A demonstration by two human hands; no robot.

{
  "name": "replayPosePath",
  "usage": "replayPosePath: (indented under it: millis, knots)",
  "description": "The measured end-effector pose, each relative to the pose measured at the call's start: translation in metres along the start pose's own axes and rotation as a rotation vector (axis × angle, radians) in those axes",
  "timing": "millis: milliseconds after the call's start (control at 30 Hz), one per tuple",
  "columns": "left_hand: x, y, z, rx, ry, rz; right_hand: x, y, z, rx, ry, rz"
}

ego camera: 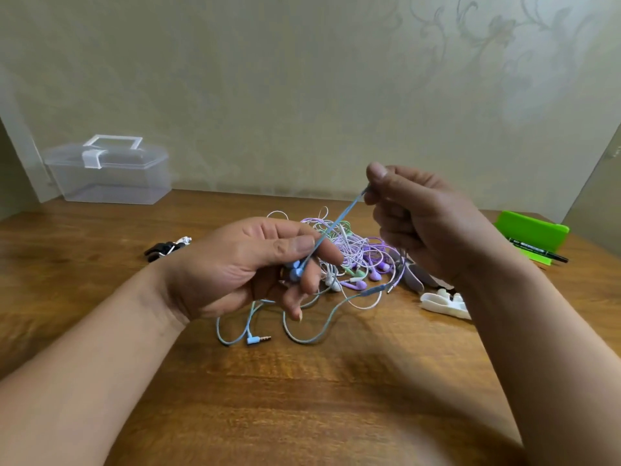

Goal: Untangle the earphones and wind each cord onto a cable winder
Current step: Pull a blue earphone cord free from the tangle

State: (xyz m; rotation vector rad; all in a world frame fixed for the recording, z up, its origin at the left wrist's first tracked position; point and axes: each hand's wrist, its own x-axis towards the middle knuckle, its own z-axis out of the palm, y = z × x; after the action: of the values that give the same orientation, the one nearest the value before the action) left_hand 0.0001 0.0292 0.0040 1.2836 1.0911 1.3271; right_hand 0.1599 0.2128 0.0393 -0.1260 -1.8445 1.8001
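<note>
— Which way did the blue cord [340, 219] run?

— It was stretched tight between the two hands, above the desk [302, 405]. Its long axis was slanted: the low end was at the left hand [248, 267], and the high end at the right hand [423, 223], which was farther from the person.

— How did the hands hold it?

— The left hand pinched the cord between thumb and forefinger, with the blue earbuds [295, 272] just below, inside the curled fingers. The right hand pinched the upper end between thumb and forefinger, and its other fingers were curled in.

— And the rest of this cord?

— It hung from the left hand down to the desk and made loose loops there. It ended in one angled plug [258, 340], which lay flat and pointed to the right.

— What stood near?

— Directly behind the stretched cord lay the tangle of earphones [358, 252], purple, white and green. I could not count the cords in it. One white winder [443, 303] lay on the right, partly hidden by the right wrist. One black winder [164, 249], with a white cord on it, lay on the left, behind the left wrist.

— Anything else?

— One clear box [109, 174] stood at the far left by the wall. At the far right there was one green stand [531, 232], with one black pen [537, 251] lying on it.
</note>
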Motion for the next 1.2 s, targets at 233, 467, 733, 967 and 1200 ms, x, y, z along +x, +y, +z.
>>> replayPosePath:
  millis: [233, 467, 733, 967, 1200]
  knots:
    - [0.003, -0.007, 0.014, 0.065, -0.096, -0.109, 0.006, 0.021, 0.001, -0.285, 0.07, -0.048]
    - [0.009, -0.016, 0.02, 0.04, 0.017, -0.114, 0.009, 0.028, -0.001, -0.305, 0.149, -0.04]
    - [0.013, -0.015, 0.017, 0.095, 0.165, -0.057, 0.011, 0.031, -0.012, -0.339, 0.256, -0.052]
    - [0.01, -0.014, 0.017, 0.105, 0.058, -0.123, 0.012, 0.028, -0.021, -0.31, 0.254, -0.082]
    - [0.009, -0.008, 0.013, 0.013, 0.074, -0.066, 0.01, 0.03, -0.024, -0.456, 0.255, -0.12]
